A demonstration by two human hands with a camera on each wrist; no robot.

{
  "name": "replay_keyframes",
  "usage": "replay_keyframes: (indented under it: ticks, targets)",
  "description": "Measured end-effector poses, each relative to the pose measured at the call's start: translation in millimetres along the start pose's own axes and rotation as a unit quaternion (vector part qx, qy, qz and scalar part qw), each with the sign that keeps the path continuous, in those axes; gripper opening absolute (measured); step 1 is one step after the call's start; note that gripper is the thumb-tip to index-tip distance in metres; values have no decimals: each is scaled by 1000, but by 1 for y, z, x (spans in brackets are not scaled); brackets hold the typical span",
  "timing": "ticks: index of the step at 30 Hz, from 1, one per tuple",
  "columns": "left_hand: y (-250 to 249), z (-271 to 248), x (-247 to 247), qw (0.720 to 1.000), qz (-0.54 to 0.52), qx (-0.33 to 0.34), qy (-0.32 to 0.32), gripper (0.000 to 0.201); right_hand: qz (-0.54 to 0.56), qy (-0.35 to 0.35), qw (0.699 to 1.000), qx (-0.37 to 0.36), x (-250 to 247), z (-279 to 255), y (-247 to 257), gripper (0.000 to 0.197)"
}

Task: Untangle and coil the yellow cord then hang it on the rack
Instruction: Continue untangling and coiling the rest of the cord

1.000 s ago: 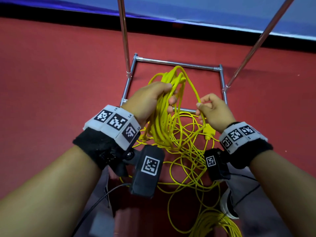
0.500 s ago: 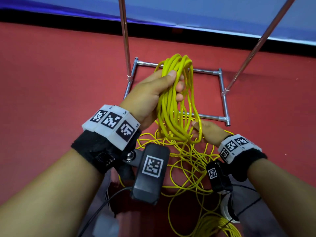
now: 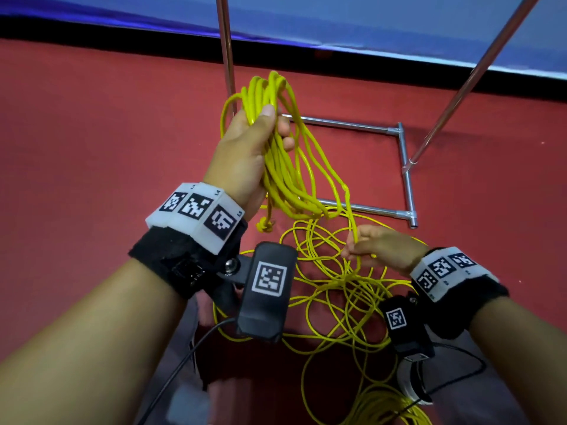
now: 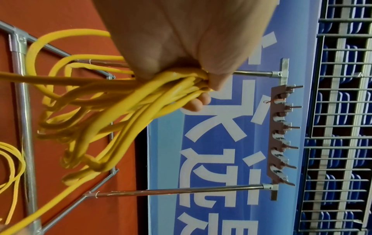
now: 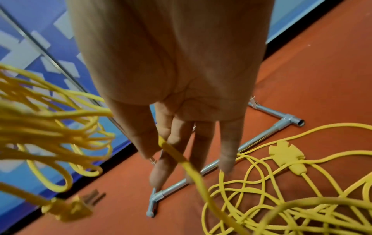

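The coiled part of the yellow cord (image 3: 276, 154) is clenched at twelve o'clock by the left hand (image 3: 245, 154) so loops stay gathered, while a slack strand from the floor tangle is pinched at four o'clock by the right hand (image 3: 380, 250) for feeding.

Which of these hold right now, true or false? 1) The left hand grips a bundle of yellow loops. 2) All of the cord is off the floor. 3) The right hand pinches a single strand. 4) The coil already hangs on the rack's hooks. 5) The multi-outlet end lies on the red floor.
1) True: the left hand grips the coiled loops.
2) False: much loose cord lies tangled on the red floor.
3) True: the right hand pinches one strand.
4) False: the hooks hold no cord.
5) True: the multi-outlet end lies on the floor.
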State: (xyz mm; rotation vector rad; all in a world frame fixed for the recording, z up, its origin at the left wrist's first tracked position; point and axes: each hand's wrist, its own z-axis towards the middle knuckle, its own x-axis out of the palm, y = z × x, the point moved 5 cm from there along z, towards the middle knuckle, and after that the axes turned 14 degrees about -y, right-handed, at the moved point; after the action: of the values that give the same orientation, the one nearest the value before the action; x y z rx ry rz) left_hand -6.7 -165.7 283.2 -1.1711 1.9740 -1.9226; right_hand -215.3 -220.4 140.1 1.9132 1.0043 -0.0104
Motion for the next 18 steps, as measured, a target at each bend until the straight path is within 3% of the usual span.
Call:
replay_keyframes:
  ticks: [3, 9, 12, 15, 18]
  targets:
    - [0, 6, -5, 999, -9, 17, -27, 13, -72, 10, 997, -33, 2, -2, -6, 21]
    - [18, 0, -4, 994, 110, 19, 0, 5, 33, -121, 990, -64, -13, -8, 18, 20]
    - [23, -1, -2, 992, 118, 23, 27, 11, -50, -146, 979, -135, -15, -19, 39, 15]
    - [30, -3, -1, 991, 122, 18, 47, 17, -203, -186, 924, -264, -14, -29, 61, 20]
    - [41, -6, 1, 984, 159, 16, 73, 24, -198, -221, 876, -380, -12, -47, 88, 28]
